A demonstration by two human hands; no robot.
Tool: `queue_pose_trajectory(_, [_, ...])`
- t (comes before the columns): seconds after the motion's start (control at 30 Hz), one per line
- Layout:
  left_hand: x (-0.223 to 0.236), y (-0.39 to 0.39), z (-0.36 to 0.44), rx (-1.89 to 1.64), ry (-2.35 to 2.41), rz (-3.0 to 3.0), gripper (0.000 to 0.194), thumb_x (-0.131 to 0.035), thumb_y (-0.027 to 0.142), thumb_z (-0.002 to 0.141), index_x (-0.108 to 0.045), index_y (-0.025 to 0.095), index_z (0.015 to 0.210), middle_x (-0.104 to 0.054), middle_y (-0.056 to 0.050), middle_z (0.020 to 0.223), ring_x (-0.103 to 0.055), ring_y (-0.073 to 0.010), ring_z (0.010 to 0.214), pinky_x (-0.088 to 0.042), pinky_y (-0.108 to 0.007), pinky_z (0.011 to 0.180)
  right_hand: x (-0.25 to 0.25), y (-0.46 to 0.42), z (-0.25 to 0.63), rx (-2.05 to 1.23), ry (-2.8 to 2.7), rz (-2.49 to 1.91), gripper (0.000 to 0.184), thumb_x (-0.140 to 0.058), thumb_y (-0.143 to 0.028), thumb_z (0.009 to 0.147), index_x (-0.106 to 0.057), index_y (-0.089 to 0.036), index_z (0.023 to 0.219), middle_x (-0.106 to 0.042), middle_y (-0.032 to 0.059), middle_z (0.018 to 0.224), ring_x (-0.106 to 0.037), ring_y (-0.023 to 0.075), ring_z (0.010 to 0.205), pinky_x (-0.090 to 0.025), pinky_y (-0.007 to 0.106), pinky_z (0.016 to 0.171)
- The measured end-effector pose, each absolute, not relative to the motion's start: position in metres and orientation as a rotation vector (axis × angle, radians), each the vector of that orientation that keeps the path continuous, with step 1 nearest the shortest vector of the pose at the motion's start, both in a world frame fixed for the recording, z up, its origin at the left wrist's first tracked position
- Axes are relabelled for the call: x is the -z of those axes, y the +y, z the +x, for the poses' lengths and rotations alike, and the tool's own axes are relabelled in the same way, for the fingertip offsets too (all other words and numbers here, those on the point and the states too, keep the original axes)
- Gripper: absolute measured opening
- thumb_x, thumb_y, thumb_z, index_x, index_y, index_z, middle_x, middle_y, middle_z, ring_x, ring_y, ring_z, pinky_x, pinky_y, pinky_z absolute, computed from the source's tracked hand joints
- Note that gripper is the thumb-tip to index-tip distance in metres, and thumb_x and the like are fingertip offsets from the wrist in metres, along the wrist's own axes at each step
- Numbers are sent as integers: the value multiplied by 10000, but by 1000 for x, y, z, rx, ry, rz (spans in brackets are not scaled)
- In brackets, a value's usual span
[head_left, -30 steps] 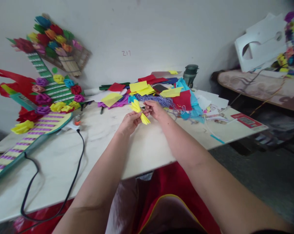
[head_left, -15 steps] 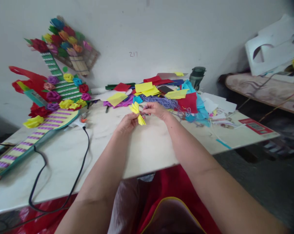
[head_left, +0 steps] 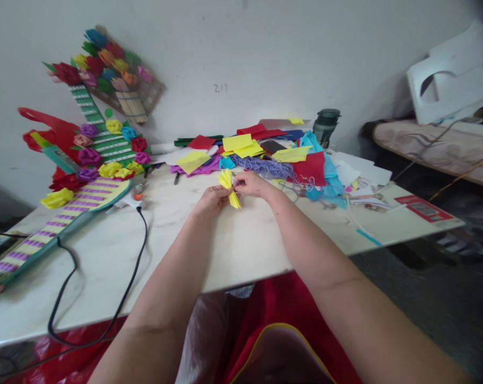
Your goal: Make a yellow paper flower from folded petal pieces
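Over the table, a folded piece of yellow paper (head_left: 235, 199) is gathered at its middle and fans out at both ends like a bow. My left hand (head_left: 214, 199) pinches it at the gathered middle from the left. From the right, my right hand (head_left: 251, 184) comes up against the same spot, thumb and fingers closed together. A thin purplish strand seems to show at the right fingertips; its course around the paper is too small to follow. Just behind the hands lies a tangle of purple yarn (head_left: 265, 167).
Beyond the hands lie yellow sheets (head_left: 238, 143), red paper (head_left: 311, 169) and blue paper (head_left: 332, 184). A dark green bottle (head_left: 325, 128) stands behind them. On the left are a flower-decorated striped board (head_left: 71, 213), a glue gun (head_left: 129, 200) and its black cord (head_left: 139, 261).
The yellow paper has turned slightly and shifted a little to the right. My right fingers have drawn in closer to its middle. Both hands stay closed.
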State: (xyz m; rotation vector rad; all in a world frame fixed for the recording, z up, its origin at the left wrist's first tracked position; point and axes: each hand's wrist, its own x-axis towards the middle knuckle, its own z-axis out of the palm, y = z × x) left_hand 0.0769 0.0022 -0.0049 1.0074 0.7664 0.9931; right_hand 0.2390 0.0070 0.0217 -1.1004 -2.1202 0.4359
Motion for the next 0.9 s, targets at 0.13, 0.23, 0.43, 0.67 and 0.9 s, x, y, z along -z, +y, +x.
queue_pose_trajectory(0.13, [5, 2, 76, -967, 725, 1005, 155, -613, 48, 711, -667, 52, 857, -706, -127, 838, -683, -201, 794, -544, -332, 814, -22, 8, 240, -516, -2055, -1133, 48, -530, -113, 673, -571, -133, 658, -546, -13, 633, -486, 105, 630, -346, 215, 603])
queue_pose_trajectory(0.23, [2, 0, 76, -962, 727, 984, 164, -617, 43, 714, -662, 58, 870, -704, -126, 861, -682, -193, 804, -545, -322, 808, -22, 10, 241, -516, -2004, -1185, 52, -527, -97, 675, -556, -138, 662, -554, -9, 669, -496, 110, 661, -356, 220, 625])
queue_pose_trajectory(0.43, [-1, 0, 76, -1022, 788, 972, 175, -609, 39, 709, -652, 50, 879, -703, -132, 835, -684, -194, 773, -553, -327, 781, -24, 10, 241, -455, -2023, -1297, 79, -529, -75, 695, -550, -139, 655, -574, 1, 679, -486, 107, 661, -348, 219, 628])
queue_pose_trajectory(0.67, [1, -1, 75, -980, 762, 1014, 139, -614, 48, 710, -661, 42, 840, -697, -126, 771, -672, -169, 696, -546, -285, 740, -23, 11, 243, -620, -2032, -1225, 85, -523, -71, 706, -538, -149, 678, -563, -26, 618, -524, 98, 614, -373, 211, 611])
queue_pose_trajectory(0.9, [-1, -2, 73, -954, 710, 1002, 134, -605, 20, 704, -667, 56, 818, -691, -104, 757, -660, -145, 693, -535, -258, 743, -17, 17, 243, -882, -1814, -1112, 78, -521, -79, 692, -507, -153, 671, -557, -43, 555, -539, 91, 554, -408, 211, 593])
